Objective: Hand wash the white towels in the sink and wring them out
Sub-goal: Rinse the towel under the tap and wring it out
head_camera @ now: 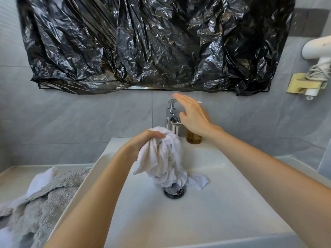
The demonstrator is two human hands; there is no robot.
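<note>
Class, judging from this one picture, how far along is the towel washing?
Done: nothing clearly; no water shows running from the tap. In hand: the left hand grips a bunched white towel over the drain, while the right hand hangs open by the tap. Left: wringing, plus the white cloth lying beside the sink.

The left hand (pixel 143 140) grips a bunched white towel (pixel 164 158) above the sink (pixel 223 203), its lower end touching the drain (pixel 174 193). The right hand (pixel 192 116), fingers (pixel 180 97) straight, hovers by the tap (pixel 172 114), in front of an amber bottle (pixel 193 137)
</note>
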